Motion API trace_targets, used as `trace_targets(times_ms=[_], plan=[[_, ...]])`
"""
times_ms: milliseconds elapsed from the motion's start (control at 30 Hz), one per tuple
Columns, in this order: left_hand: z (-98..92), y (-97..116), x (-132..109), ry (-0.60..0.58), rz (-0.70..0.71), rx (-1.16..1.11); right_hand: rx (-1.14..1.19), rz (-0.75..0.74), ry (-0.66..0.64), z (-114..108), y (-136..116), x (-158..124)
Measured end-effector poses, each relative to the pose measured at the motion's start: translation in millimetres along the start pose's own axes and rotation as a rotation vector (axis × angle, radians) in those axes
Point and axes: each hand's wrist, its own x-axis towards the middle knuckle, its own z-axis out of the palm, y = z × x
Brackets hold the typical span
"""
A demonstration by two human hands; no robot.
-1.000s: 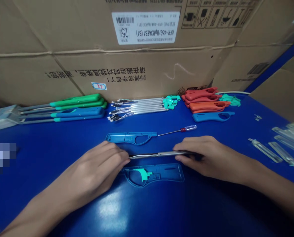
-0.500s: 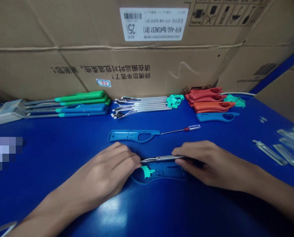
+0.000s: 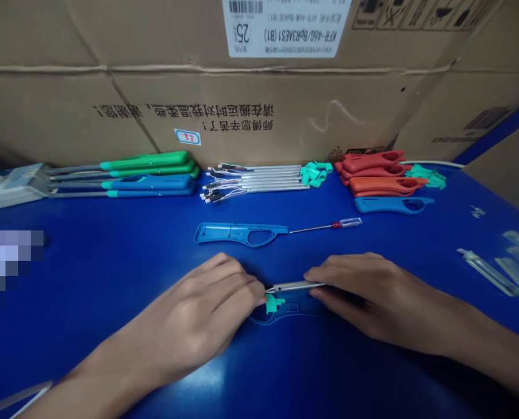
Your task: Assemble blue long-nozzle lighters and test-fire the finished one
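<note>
- The rod (image 3: pixel 294 286) lies along the handle shell (image 3: pixel 292 306), with the left hand (image 3: pixel 198 320) at its nine o'clock end and the right hand (image 3: pixel 364 291) at its three o'clock end.
- At twelve o'clock from them lies a second shell (image 3: pixel 240 233), with a screwdriver (image 3: pixel 329 225) at its three o'clock.
- Farther back are finished tools (image 3: pixel 146 171) at ten o'clock, a rod bundle (image 3: pixel 259 177) at twelve and stacked shells (image 3: pixel 384 174) at two.
- The cardboard box (image 3: pixel 259 116) stands behind all of them.

The left hand (image 3: pixel 198 323) hides one end of the thin metal rod (image 3: pixel 294 286); the right hand (image 3: pixel 364 291) hides the other. The blue shell (image 3: pixel 298 306) beneath looks maybe half covered.
</note>
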Motion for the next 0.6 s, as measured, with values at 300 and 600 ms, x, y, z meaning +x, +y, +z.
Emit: trace_targets(times_ms=[300, 600], plan=[[5.8, 2.7, -1.8, 0.025, -0.029, -0.077, -0.011, 0.000, -0.019, -0.7, -5.2, 1.4], [8.4, 2.7, 0.1, 0.088, -0.074, -0.158, -0.048, -0.019, 0.031, -1.4, -5.7, 0.5]])
